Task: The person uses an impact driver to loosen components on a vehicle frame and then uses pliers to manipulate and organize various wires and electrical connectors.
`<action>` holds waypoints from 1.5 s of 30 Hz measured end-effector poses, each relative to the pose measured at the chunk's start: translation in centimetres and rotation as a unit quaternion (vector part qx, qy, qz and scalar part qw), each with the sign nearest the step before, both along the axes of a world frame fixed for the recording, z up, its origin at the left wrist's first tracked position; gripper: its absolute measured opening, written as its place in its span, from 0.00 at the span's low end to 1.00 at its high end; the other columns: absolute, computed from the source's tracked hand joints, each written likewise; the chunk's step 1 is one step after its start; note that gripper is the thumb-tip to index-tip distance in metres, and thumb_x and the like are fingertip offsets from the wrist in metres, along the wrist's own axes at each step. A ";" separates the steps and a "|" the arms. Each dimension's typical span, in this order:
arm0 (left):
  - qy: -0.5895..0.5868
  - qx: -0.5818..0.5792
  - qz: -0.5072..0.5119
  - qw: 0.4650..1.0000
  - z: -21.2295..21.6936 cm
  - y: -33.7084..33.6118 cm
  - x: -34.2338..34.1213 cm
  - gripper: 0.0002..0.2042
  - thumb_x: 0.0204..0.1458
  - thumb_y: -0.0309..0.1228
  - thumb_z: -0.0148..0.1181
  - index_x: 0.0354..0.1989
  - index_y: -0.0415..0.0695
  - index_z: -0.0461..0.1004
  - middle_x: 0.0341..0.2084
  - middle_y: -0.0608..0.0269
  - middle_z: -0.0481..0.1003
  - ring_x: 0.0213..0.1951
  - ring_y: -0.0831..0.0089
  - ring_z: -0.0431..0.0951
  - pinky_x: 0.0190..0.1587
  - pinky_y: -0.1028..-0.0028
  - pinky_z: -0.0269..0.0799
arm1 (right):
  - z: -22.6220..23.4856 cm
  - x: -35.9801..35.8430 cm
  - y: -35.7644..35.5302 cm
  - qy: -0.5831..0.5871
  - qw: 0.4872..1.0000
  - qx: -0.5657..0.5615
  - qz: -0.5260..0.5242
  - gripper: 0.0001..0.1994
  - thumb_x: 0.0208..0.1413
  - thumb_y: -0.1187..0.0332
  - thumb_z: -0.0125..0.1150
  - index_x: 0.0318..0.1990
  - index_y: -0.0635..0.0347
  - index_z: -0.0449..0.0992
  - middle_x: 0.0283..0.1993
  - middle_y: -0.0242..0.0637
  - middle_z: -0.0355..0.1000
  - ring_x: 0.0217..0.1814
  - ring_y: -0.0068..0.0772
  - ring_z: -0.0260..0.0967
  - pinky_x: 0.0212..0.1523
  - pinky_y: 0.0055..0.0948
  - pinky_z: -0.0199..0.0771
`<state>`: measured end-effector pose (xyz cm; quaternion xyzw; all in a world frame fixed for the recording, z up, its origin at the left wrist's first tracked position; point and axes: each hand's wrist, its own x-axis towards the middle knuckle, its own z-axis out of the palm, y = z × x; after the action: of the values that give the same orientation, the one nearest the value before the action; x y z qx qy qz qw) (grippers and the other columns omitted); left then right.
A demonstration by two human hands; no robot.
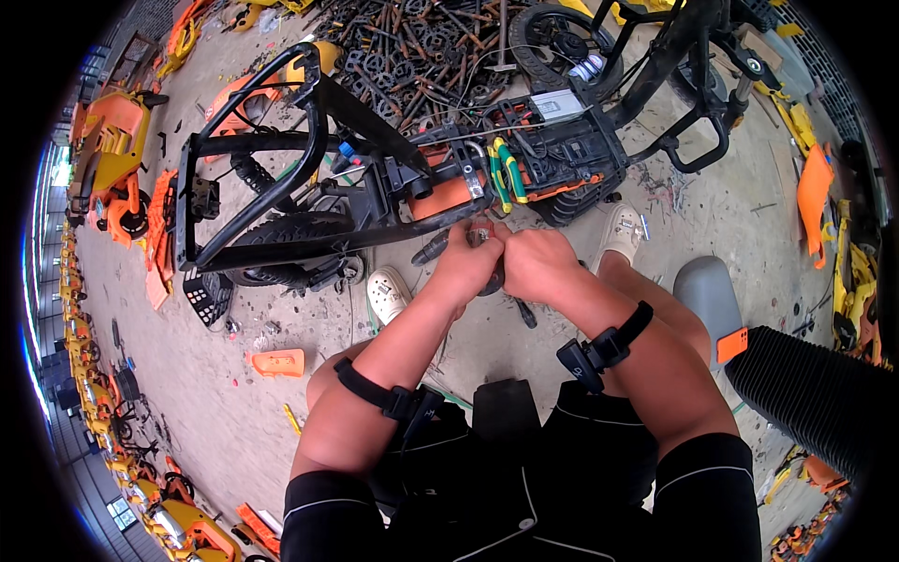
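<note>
My left hand [471, 262] and my right hand [536, 260] meet at the near side of a stripped scooter's black frame [375, 234]. My left fingers curl round a dark rounded part with a bit of red on it, mostly covered by the hand. Beside it the right hand is closed in a fist; what it grips is hidden. A dark handle-like piece [432, 248] shows left of my left hand. Below the right hand is a slim dark tool-like piece [527, 314]; I cannot tell whether it is held. Green-and-yellow pliers [507, 173] rest on the frame.
Beyond the frame lies a heap of rusty metal parts [412, 61], with a hammer [503, 42] on it. An orange shell piece [278, 362] is on the floor at left. At right are a grey seat-like piece [704, 295] and an orange phone [732, 345].
</note>
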<state>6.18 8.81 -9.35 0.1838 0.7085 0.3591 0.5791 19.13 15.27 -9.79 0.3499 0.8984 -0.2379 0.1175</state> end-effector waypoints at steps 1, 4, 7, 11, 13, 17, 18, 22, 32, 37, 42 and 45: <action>-0.004 -0.001 0.000 1.000 0.2 0.0 0.0 0.37 0.55 0.35 0.60 0.70 0.34 0.52 0.47 0.48 0.76 0.37 0.69 0.80 0.38 0.71 0.76 | 0.1 0.0 0.0 -0.001 1.000 -0.001 -0.002 0.25 0.47 0.71 0.59 0.56 0.69 0.70 0.34 0.48 0.81 0.39 0.49 0.81 0.40 0.42 0.80; 0.004 -0.007 0.000 1.000 0.3 0.0 0.0 0.37 0.55 0.35 0.60 0.70 0.34 0.52 0.47 0.48 0.76 0.37 0.69 0.80 0.38 0.71 0.76 | 0.3 0.0 0.1 -0.003 1.000 -0.004 -0.004 0.26 0.47 0.71 0.59 0.57 0.68 0.70 0.35 0.48 0.81 0.39 0.49 0.81 0.40 0.42 0.80; 0.000 -0.004 -0.007 1.000 -0.2 0.1 -0.1 0.37 0.55 0.35 0.59 0.71 0.34 0.52 0.47 0.47 0.76 0.37 0.69 0.80 0.38 0.71 0.76 | 0.3 -0.1 0.1 -0.002 1.000 -0.002 -0.002 0.27 0.48 0.71 0.59 0.58 0.68 0.70 0.34 0.48 0.81 0.39 0.49 0.81 0.40 0.42 0.80; 0.014 -0.004 -0.008 1.000 0.2 0.1 0.1 0.38 0.55 0.36 0.59 0.71 0.34 0.50 0.48 0.46 0.76 0.38 0.68 0.80 0.39 0.71 0.76 | 0.0 0.1 0.2 0.004 1.000 0.005 -0.001 0.27 0.48 0.71 0.59 0.59 0.69 0.70 0.35 0.48 0.81 0.39 0.50 0.81 0.40 0.42 0.80; 0.015 -0.003 -0.009 1.000 0.3 0.0 0.1 0.39 0.55 0.36 0.59 0.72 0.33 0.49 0.49 0.46 0.75 0.39 0.67 0.80 0.40 0.71 0.77 | 0.0 0.1 0.2 0.002 1.000 0.006 0.000 0.27 0.48 0.71 0.60 0.59 0.68 0.70 0.34 0.47 0.81 0.39 0.50 0.81 0.39 0.42 0.80; 0.026 -0.004 -0.015 1.000 0.1 -0.1 0.2 0.41 0.55 0.37 0.59 0.73 0.34 0.46 0.50 0.44 0.75 0.40 0.66 0.80 0.41 0.71 0.77 | -0.1 0.1 0.2 0.000 1.000 0.007 0.004 0.28 0.48 0.71 0.60 0.60 0.66 0.69 0.34 0.47 0.81 0.38 0.49 0.81 0.38 0.43 0.79; 0.027 -0.005 -0.017 0.999 0.2 -0.1 0.2 0.41 0.55 0.37 0.59 0.73 0.34 0.46 0.50 0.44 0.75 0.40 0.66 0.80 0.41 0.71 0.77 | -0.2 0.1 0.2 0.003 1.000 0.008 0.005 0.28 0.48 0.71 0.60 0.60 0.66 0.69 0.33 0.46 0.81 0.38 0.49 0.81 0.38 0.43 0.79; 0.037 -0.001 -0.014 0.999 0.3 -0.2 0.5 0.41 0.55 0.37 0.58 0.73 0.34 0.45 0.50 0.43 0.75 0.40 0.66 0.80 0.41 0.70 0.76 | -0.8 0.3 0.2 0.009 1.000 0.015 0.009 0.28 0.48 0.70 0.61 0.60 0.64 0.69 0.32 0.44 0.80 0.38 0.49 0.80 0.38 0.43 0.79; 0.056 -0.019 -0.033 0.998 0.4 -0.3 0.7 0.42 0.54 0.39 0.58 0.73 0.33 0.44 0.52 0.41 0.74 0.47 0.62 0.79 0.46 0.69 0.75 | -0.9 0.4 0.2 0.006 1.000 0.017 0.009 0.30 0.49 0.70 0.62 0.62 0.61 0.68 0.34 0.43 0.80 0.38 0.48 0.80 0.38 0.43 0.79; 0.058 -0.036 -0.048 0.997 0.1 -0.4 0.7 0.43 0.55 0.40 0.57 0.74 0.33 0.43 0.56 0.39 0.72 0.55 0.57 0.77 0.54 0.68 0.72 | -1.1 0.4 0.2 0.012 1.000 0.021 0.013 0.30 0.49 0.70 0.63 0.63 0.60 0.68 0.35 0.43 0.81 0.39 0.48 0.80 0.38 0.43 0.79; 0.051 -0.030 -0.055 0.997 -0.3 -0.4 0.7 0.43 0.55 0.40 0.57 0.74 0.34 0.42 0.57 0.38 0.71 0.56 0.56 0.76 0.55 0.68 0.72 | -1.2 0.5 0.3 0.009 1.000 0.021 0.009 0.30 0.48 0.70 0.64 0.63 0.61 0.68 0.35 0.44 0.81 0.39 0.48 0.80 0.38 0.43 0.79; 0.056 -0.034 -0.058 0.996 -0.5 -0.2 0.7 0.43 0.55 0.41 0.56 0.74 0.34 0.42 0.58 0.39 0.71 0.57 0.55 0.76 0.57 0.67 0.71 | -1.1 0.5 0.4 0.005 1.000 0.015 0.003 0.30 0.48 0.70 0.64 0.62 0.61 0.68 0.35 0.44 0.81 0.40 0.48 0.80 0.39 0.43 0.79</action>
<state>6.84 8.59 -9.80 0.2250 0.7398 0.2898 0.5639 19.58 15.69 -10.85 0.3480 0.9034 -0.2257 0.1087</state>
